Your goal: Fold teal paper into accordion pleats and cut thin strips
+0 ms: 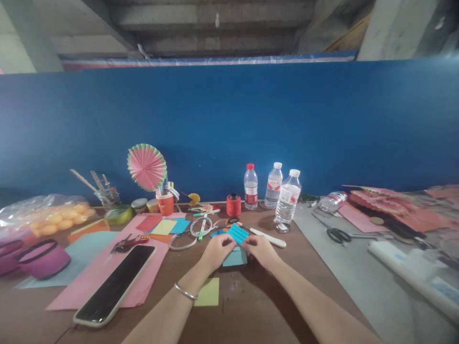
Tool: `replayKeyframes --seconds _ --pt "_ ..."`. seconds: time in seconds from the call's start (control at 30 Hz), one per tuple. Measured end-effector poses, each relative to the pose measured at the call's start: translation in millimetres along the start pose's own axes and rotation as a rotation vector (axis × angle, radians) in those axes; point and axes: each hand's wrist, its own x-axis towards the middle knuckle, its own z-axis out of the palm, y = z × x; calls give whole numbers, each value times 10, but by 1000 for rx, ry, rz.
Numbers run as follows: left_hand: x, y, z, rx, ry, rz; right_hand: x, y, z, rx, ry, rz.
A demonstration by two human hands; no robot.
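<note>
A black-screened phone [116, 285] is laid on pink paper [77, 289]. A blue pleated paper square [238, 233] is pinched in the closed fingertips of the left hand [219, 248] and right hand [261, 249], well in from the table's [304, 286] right edge. Three clear plastic bottles [288, 200] near the back edge are fronted by a long white tool [268, 237].

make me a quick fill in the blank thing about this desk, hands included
The left hand and right hand hold a pleated paper coloured ____.
The bracelet is on the person's ____ arm.
The phone lies partly on a large ____ sheet.
Of the three upright bottles, the leftmost bottle has a ____ cap.

Missing words: blue; left; pink; red.
</note>
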Motion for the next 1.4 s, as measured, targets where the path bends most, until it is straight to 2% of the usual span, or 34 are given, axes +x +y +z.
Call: replayKeyframes --seconds 0.13,0.23,0.3,0.37,0.63,0.87,0.97,1.13,1.23,1.4 --pt "42 -45 -41 -129 124 -61 -4 -25 -1 -9 10 15" --pt "45 -80 -43 -202 63 -102 -5 -26 -1 -23 34 -9" --pt "37 -104 -27 -153 -12 -123 -10 -24 1 -47 46 -56" --pt "28 -121 -5 -88 -40 -125 -20 -25 7 -65 55 -87" --pt "12 -72 18 -87 -27 -93 -57 -52 27 -47 55 -156" --pt "-11 9 12 3 3 -73 -33 -12 20 32 -2 -112" --pt "-11 22 13 -12 25 -69 -34 -19 15 -20 25 -123" --pt "21 -64 -19 -100 77 -92 -17 1 6 28 103 -70" --pt "34 -110 -44 -139 67 -136 0 16 3 56 122 -58" --pt "12 -53 -47 -145 15 -80 -1 8 5 106 83 -60"
